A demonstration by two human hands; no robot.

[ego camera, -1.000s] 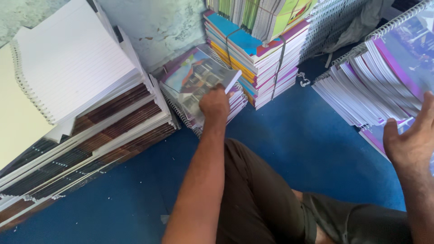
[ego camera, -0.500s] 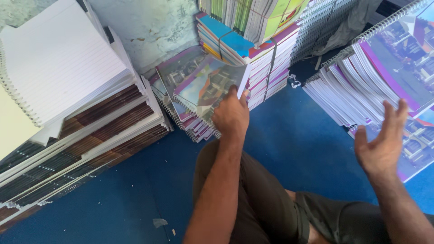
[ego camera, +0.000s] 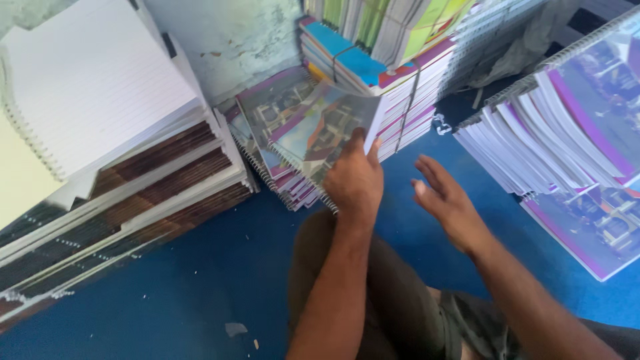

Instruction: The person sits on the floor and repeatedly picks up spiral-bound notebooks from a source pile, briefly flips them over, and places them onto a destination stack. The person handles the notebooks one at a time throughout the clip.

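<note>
Blue floor point(ego camera: 200, 280) carries stacks of spiral notebooks. Left hand point(ego camera: 355, 181) pinches a notebook point(ego camera: 325, 130) by its lower edge, tilted above a low pile point(ego camera: 267, 143) against the wall point(ego camera: 233, 40). Right hand point(ego camera: 448, 202), fingers spread and empty, hovers just right of the notebook. Right of that, fanned purple notebooks point(ego camera: 567, 127); left of the pile, white ruled pads point(ego camera: 87, 87).
</note>
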